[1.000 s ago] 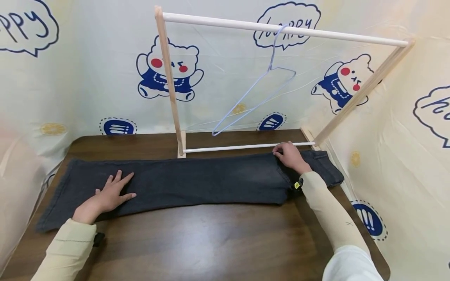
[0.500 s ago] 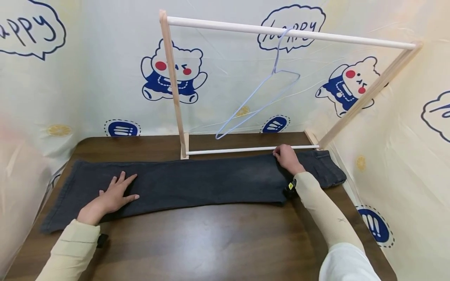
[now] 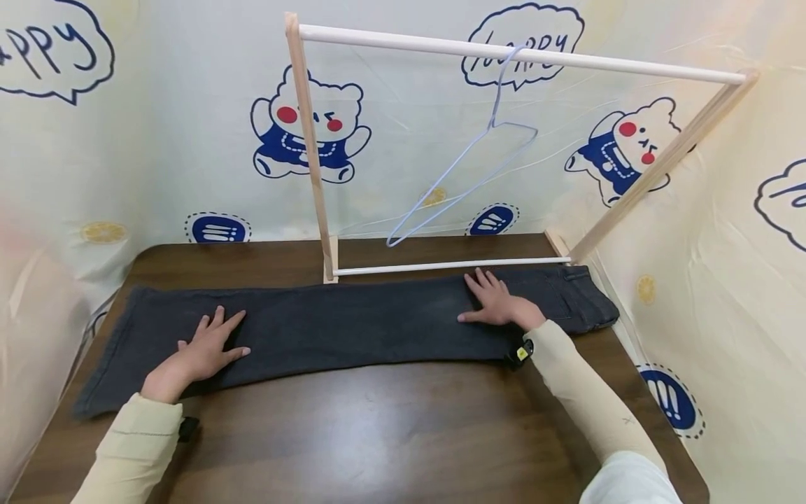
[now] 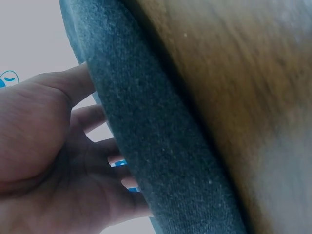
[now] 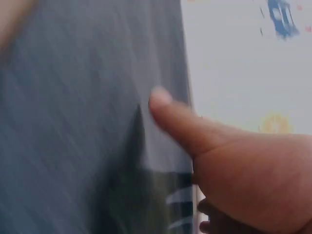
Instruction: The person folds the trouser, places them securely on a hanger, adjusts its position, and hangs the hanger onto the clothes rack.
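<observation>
Dark grey jeans [image 3: 378,325], folded lengthwise, lie across the table with the waist at the right and the leg hem at the left. My left hand [image 3: 198,357] rests on the leg near the hem, fingers spread. Toward the waist end, my right hand [image 3: 497,304] lies on the cloth with its fingers extended and its thumb pointing left. In the left wrist view the cloth edge hides the fingertips of the left hand [image 4: 73,141]. The right wrist view is blurred, with the thumb of the right hand [image 5: 234,170] over the dark fabric.
A wooden rack [image 3: 313,154] stands at the back of the table [image 3: 352,434], its lower white rod [image 3: 441,267] just behind the jeans. One pale blue wire hanger [image 3: 434,185] hangs from the upper white rod [image 3: 403,42]. Printed cloth walls enclose the back and sides.
My right hand has let go of the jeans' far edge and slid slightly left and nearer, its fingers now spread on the cloth. The upper layer near the waist lies flatter. My left hand stays put.
</observation>
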`<action>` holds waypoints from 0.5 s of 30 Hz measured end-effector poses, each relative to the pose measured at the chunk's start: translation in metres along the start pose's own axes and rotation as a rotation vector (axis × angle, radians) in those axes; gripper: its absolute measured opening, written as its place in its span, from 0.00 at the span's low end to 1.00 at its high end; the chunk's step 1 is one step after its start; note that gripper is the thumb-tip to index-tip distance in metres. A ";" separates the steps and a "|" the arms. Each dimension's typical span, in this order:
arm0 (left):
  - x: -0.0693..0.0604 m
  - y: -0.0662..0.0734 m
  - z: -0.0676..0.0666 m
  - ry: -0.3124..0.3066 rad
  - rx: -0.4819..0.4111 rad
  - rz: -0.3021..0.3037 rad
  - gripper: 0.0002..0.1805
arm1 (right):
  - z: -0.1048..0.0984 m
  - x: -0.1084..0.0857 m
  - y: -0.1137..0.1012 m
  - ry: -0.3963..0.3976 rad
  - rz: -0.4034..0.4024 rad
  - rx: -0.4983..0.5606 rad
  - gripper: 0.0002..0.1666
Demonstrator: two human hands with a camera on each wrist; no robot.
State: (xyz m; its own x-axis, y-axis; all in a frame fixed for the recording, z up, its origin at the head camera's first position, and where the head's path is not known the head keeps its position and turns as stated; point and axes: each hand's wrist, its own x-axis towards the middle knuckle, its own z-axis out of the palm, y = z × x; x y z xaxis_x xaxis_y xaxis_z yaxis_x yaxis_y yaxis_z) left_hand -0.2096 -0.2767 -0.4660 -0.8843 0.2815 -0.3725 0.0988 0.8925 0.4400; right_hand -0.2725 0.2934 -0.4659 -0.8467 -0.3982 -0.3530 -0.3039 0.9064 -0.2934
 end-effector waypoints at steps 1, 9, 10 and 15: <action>0.000 0.000 0.000 -0.001 -0.001 -0.003 0.45 | 0.003 -0.003 -0.007 -0.032 -0.009 0.006 0.64; -0.001 0.002 0.003 0.001 0.011 -0.012 0.44 | 0.020 -0.008 -0.035 -0.132 -0.038 0.054 0.69; -0.002 0.002 0.004 0.005 0.016 -0.009 0.44 | 0.021 -0.008 -0.035 -0.139 -0.035 0.058 0.70; -0.007 -0.003 0.007 0.034 0.046 0.027 0.43 | 0.024 -0.007 -0.039 -0.156 -0.022 0.094 0.75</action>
State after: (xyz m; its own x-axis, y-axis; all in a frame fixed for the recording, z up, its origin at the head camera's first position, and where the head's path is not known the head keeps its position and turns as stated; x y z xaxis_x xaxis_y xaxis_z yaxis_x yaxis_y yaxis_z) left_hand -0.2000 -0.2789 -0.4704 -0.8960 0.2939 -0.3330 0.1425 0.9003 0.4112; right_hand -0.2444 0.2578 -0.4732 -0.7602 -0.4415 -0.4767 -0.2733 0.8829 -0.3819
